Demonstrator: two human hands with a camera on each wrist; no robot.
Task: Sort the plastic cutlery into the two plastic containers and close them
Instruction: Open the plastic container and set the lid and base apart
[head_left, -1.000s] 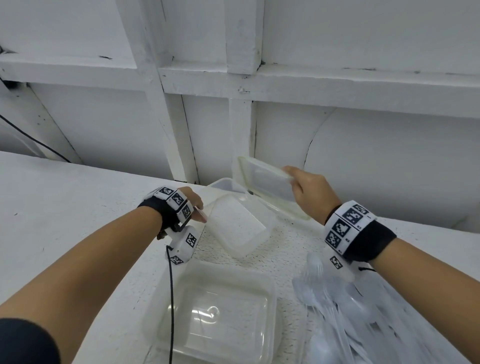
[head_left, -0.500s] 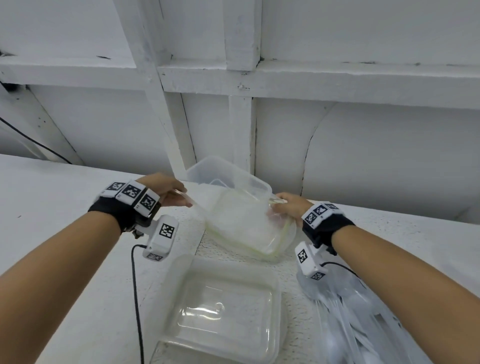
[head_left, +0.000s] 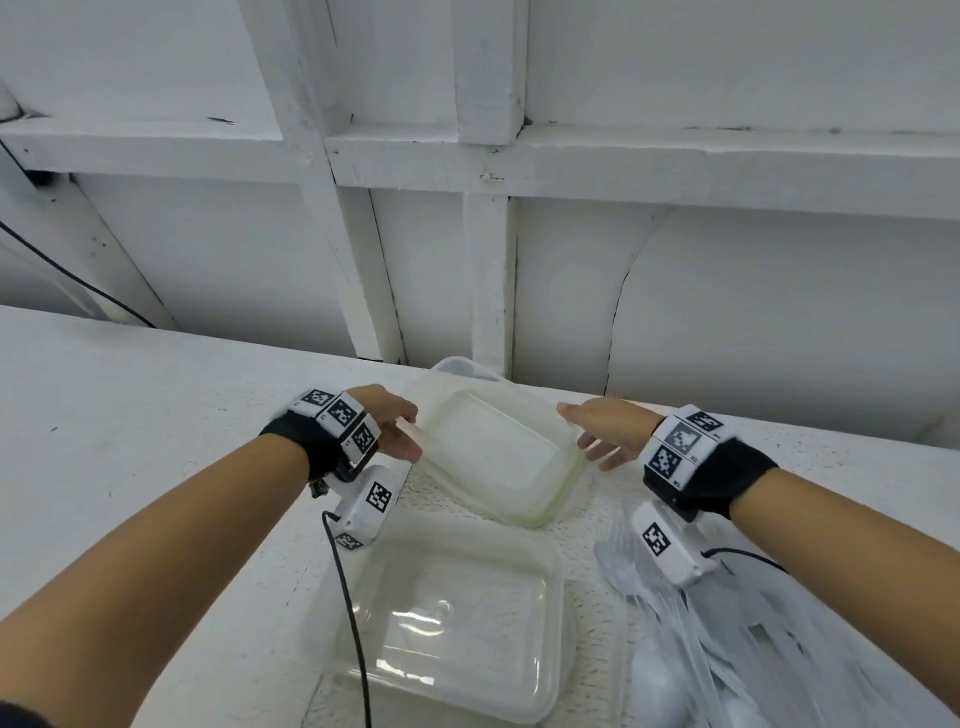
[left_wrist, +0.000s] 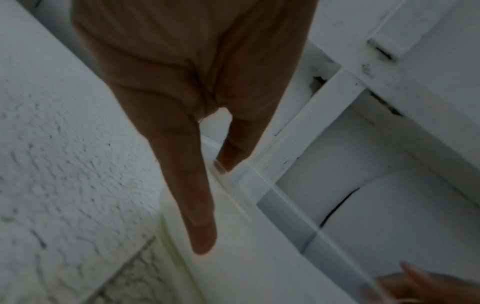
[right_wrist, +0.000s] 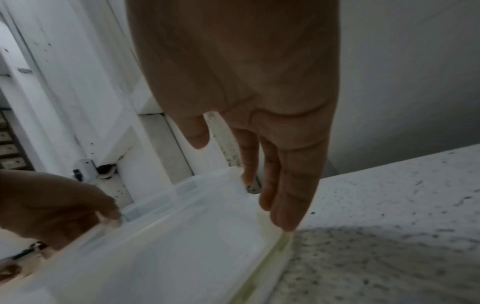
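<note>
A translucent container (head_left: 457, 366) and a lid with a greenish seal (head_left: 558, 501) lie stacked at the back of the table; I cannot tell which one is on top. My left hand (head_left: 402, 434) pinches the stack's left rim (left_wrist: 259, 179) between thumb and finger. My right hand (head_left: 589, 434) is at the right rim (right_wrist: 233, 174), its fingers straight and just touching it. A second clear container (head_left: 540, 670) stands open and empty nearer to me. White plastic cutlery (head_left: 670, 670) lies in a heap on the right, below my right wrist.
The table (head_left: 156, 441) is white and rough. It ends at a white panelled wall (head_left: 727, 312) just behind the stack. A black cable (head_left: 353, 623) hangs from my left wrist across the near container's left edge.
My right hand brought the lid down to the container that my left hand held tilted. The stack has since been lowered flat onto the table, and the right fingers have straightened.
</note>
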